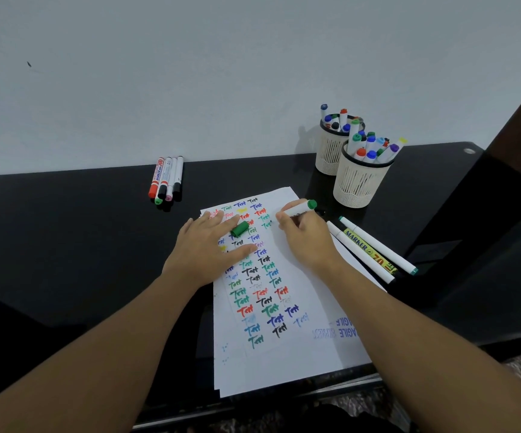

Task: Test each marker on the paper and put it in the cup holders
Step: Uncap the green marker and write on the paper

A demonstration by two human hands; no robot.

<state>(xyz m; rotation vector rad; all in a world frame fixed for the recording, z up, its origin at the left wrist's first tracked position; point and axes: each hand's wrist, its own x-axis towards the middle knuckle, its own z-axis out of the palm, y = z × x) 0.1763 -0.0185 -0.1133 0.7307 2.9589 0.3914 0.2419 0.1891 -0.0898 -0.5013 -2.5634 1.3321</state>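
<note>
Firmly round green marker (300, 210) — right hand (306, 242), left hand (209, 248) flat on paper (309, 295)

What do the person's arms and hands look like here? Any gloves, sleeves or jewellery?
Both arms are bare as far as the picture shows, with no sleeves in view. The left hand and the right hand wear no gloves. No rings, watch or bracelet can be seen on the fingers or wrists, and there are no markings or bandages. Fingernails are too small to judge.

"marker 70" on yellow-labelled marker (369, 251)
</note>
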